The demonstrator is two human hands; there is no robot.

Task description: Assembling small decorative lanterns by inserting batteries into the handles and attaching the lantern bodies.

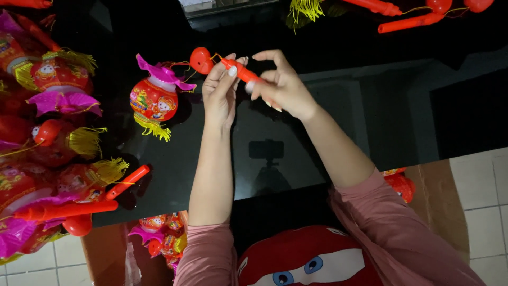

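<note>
A red cushion with cartoon eyes (309, 262) lies below the wrists. Above it, the left hand (219, 90) and right hand (283, 85) both pinch an orange stick (244, 72) over the black counter (370, 106). A red lantern (154, 100) dangles just left of the left hand, with more lanterns (53, 132) heaped farther left and bare counter to the right.
</note>
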